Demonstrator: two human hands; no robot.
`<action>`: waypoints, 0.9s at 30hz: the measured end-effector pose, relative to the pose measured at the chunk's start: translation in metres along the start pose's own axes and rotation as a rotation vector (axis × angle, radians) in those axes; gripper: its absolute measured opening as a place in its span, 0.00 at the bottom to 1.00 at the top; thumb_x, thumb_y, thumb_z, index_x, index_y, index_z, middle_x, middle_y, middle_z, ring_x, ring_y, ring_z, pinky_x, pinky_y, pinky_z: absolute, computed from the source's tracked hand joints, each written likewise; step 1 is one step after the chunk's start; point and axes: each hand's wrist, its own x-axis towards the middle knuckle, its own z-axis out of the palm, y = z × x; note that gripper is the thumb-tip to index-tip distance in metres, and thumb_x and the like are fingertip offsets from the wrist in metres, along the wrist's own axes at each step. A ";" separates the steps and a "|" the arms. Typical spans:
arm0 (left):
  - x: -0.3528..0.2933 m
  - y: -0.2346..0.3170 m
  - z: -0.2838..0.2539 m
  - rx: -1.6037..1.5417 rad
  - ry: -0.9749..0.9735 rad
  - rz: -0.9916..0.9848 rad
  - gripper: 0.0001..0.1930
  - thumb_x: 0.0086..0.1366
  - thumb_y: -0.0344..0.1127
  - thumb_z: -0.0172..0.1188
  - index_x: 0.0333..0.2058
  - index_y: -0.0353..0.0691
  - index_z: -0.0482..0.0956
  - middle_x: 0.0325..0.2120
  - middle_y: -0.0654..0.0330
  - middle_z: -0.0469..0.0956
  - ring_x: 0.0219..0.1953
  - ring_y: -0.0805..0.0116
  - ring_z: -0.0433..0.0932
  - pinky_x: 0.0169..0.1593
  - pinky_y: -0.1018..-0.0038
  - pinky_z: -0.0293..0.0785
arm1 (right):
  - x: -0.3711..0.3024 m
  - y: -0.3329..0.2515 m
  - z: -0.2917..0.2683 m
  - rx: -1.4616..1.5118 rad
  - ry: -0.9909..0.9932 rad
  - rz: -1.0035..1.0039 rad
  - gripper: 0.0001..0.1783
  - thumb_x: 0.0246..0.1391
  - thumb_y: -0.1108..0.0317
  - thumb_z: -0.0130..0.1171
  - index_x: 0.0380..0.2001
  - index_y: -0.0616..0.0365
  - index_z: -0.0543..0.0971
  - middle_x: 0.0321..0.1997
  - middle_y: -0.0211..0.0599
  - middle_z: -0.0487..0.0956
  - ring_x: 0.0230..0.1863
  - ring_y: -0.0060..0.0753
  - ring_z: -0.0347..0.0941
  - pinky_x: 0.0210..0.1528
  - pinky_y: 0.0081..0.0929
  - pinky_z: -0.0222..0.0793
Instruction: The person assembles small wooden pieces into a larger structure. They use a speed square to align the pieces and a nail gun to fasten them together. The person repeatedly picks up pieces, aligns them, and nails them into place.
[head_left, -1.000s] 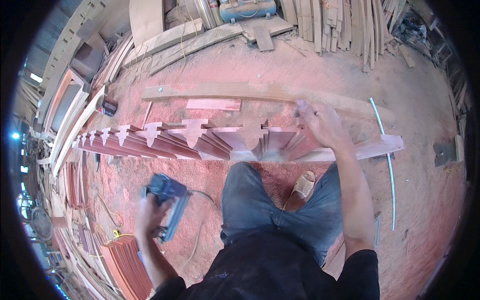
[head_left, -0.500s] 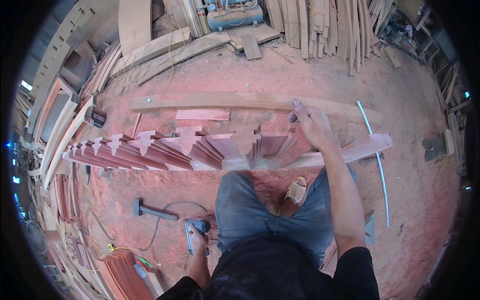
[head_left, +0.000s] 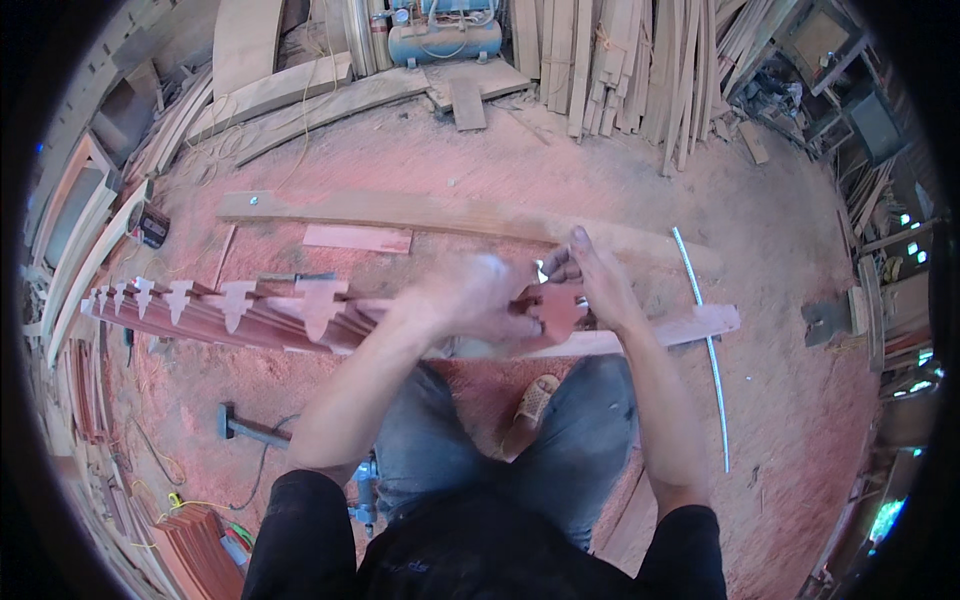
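A row of red carved wooden pieces (head_left: pixel 235 305) with arrow-shaped tops lies side by side on a long red rail (head_left: pixel 700 325) across the floor in front of me. Both hands meet over the rail's right half. My left hand (head_left: pixel 480 298), blurred by motion, and my right hand (head_left: pixel 598 285) grip one carved wooden piece (head_left: pixel 556 308) between them, just above the rail. A blue power tool (head_left: pixel 364 497) lies on the floor by my left knee, partly hidden by my arm.
A long pale plank (head_left: pixel 450 212) and a small red board (head_left: pixel 357 238) lie beyond the rail. A thin metal strip (head_left: pixel 705 350) curves at the right. A dark hammer-like tool (head_left: pixel 240 425) lies left. Stacked timber and a blue compressor (head_left: pixel 445 35) line the back.
My left hand set the blue power tool down by my knee and came up to the rail. It now joins the right hand on a carved piece.
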 end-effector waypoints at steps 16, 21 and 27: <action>0.014 -0.003 0.025 -0.059 -0.247 -0.254 0.41 0.53 0.45 0.75 0.67 0.46 0.76 0.29 0.50 0.88 0.34 0.44 0.88 0.38 0.50 0.84 | 0.125 0.347 -0.033 -1.094 -0.072 0.649 0.39 0.60 0.62 0.65 0.75 0.48 0.70 0.84 0.43 0.63 0.87 0.53 0.49 0.84 0.68 0.43; 0.012 -0.007 0.034 -0.042 -0.189 -0.240 0.40 0.51 0.45 0.76 0.65 0.45 0.77 0.28 0.49 0.87 0.33 0.43 0.88 0.38 0.50 0.84 | 0.113 0.309 -0.045 -0.896 0.015 0.501 0.27 0.58 0.65 0.63 0.61 0.59 0.78 0.52 0.60 0.87 0.58 0.67 0.84 0.67 0.62 0.75; 0.011 -0.007 0.034 -0.017 -0.125 -0.181 0.35 0.53 0.43 0.74 0.59 0.37 0.76 0.30 0.45 0.87 0.34 0.41 0.87 0.37 0.48 0.84 | 0.036 0.255 -0.037 -0.214 0.599 -0.044 0.15 0.54 0.73 0.57 0.46 0.62 0.80 0.34 0.54 0.85 0.35 0.53 0.84 0.44 0.51 0.77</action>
